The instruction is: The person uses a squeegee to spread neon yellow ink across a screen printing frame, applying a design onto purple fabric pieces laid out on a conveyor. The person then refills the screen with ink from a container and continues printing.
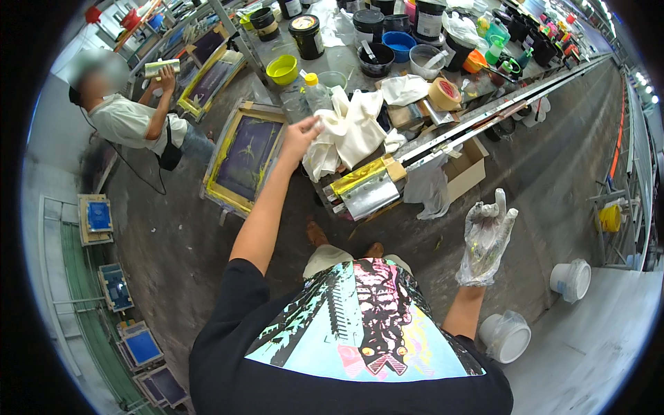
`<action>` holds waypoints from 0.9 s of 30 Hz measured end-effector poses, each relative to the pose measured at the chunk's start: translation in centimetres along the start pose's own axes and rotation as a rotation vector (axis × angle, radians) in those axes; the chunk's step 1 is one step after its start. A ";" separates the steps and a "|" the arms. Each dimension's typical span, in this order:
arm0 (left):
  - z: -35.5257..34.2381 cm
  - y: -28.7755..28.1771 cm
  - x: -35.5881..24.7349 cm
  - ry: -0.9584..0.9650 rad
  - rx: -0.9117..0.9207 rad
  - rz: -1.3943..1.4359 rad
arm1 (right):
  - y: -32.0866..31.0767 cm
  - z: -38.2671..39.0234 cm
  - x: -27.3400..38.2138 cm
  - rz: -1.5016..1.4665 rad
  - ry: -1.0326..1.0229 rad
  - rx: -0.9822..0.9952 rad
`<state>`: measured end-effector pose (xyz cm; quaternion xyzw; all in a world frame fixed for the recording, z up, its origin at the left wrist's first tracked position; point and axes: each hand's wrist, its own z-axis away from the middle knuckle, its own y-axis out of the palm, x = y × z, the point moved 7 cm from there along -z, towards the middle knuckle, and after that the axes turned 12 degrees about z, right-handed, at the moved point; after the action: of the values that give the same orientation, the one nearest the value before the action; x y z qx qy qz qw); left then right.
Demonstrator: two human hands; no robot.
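My bare left hand (301,137) reaches to a crumpled white cloth (351,128) on the end of the worktable. Its fingers are stretched out at the cloth's left edge; whether they touch it I cannot tell. A clear bottle with a yellow cap (317,94) stands just beyond them. My right hand (486,238), in a smeared see-through plastic glove, is raised over the floor at the right, fingers apart and nothing in it. Between the hands, a metal-faced block with yellow tape (372,196) sits at the table's near corner, beside a tape roll (445,94) farther back.
A screen-printing frame (243,160) leans left of the table. Black ink tubs (306,38), a blue bowl (399,45) and a yellow-green bowl (282,70) crowd the tabletop. A cardboard box (465,169) is below its edge. Another person (142,117) stands at left; white buckets (505,337) are at right.
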<state>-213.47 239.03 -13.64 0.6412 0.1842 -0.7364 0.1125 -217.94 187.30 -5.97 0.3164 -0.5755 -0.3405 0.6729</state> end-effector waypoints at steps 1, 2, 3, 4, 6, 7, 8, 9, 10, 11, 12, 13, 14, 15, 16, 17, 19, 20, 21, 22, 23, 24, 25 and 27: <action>-0.1 -0.6 -1.8 0.012 -0.001 0.074 | -0.1 -0.1 0.1 0.034 -0.020 0.016; -0.1 -0.9 -3.3 0.025 -0.002 0.150 | -0.8 -0.1 0.0 0.037 -0.017 0.001; 0.1 -1.1 -4.8 0.050 0.002 0.191 | -1.4 0.0 -0.2 0.039 -0.015 -0.013; 0.5 -1.6 -6.3 0.075 -0.004 0.230 | -1.7 -0.1 -0.4 0.040 -0.004 -0.021; 1.1 -2.0 -8.3 0.115 -0.015 0.298 | -1.3 0.6 -0.8 0.020 0.008 -0.046; 1.5 -2.2 -9.1 0.129 -0.022 0.323 | -1.2 0.9 -1.0 0.010 0.014 -0.060; 1.9 -2.3 -9.7 0.144 -0.029 0.348 | -1.4 1.0 -1.1 0.020 0.020 -0.060; 2.2 -2.5 -10.0 0.135 -0.032 0.364 | -1.5 1.1 -1.2 0.030 0.026 -0.060; 2.5 -2.5 -10.1 0.137 -0.021 0.353 | -1.6 1.2 -1.2 0.040 0.031 -0.058; 2.8 -2.6 -10.1 0.139 -0.011 0.342 | -1.6 1.2 -1.3 0.036 0.029 -0.053; 3.0 -2.6 -10.1 0.141 -0.001 0.330 | -1.5 1.1 -1.5 0.032 0.028 -0.049; 3.2 -2.6 -10.2 0.144 0.000 0.329 | -1.4 1.0 -1.4 0.028 0.022 -0.044; 3.4 -2.5 -10.2 0.147 0.000 0.328 | -1.5 0.7 -1.5 0.033 0.024 -0.005; 3.8 -2.6 -10.2 0.150 -0.001 0.327 | -1.8 0.4 -1.6 0.038 0.027 0.033; 4.0 -2.3 -10.6 0.156 0.004 0.360 | -1.8 0.1 -1.6 0.042 0.023 0.070; 4.4 -2.2 -11.2 0.160 0.004 0.391 | -0.1 0.4 -1.7 0.143 0.016 0.044; 5.6 -2.1 -12.7 0.179 0.013 0.445 | 3.1 0.8 -2.2 0.342 0.006 -0.002; 5.9 -1.4 -13.7 0.191 0.041 0.471 | 4.3 0.2 -2.6 0.423 0.026 0.101; 6.3 -0.9 -14.6 0.202 0.068 0.498 | 5.5 -0.3 -2.8 0.594 -0.011 0.160; 6.9 -0.5 -15.6 0.212 0.098 0.507 | 8.5 -0.6 -3.6 0.756 -0.041 0.223; 7.6 -0.3 -16.4 0.220 0.128 0.518 | 11.5 -0.9 -3.6 0.999 -0.191 0.320; 8.5 -0.2 -17.3 0.229 0.153 0.526 | 14.6 -1.3 -4.0 1.237 -0.345 0.423; 9.5 0.1 -18.5 0.264 0.179 0.521 | 16.6 -1.9 -5.3 1.348 -0.383 0.518; 12.1 0.1 -20.5 0.339 0.212 0.505 | 20.2 -3.2 -9.0 1.412 -0.348 0.722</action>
<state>-221.21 232.45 7.93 0.7882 -0.0424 -0.5831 0.1921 -213.80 206.32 5.06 0.0188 -0.8101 0.3268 0.4863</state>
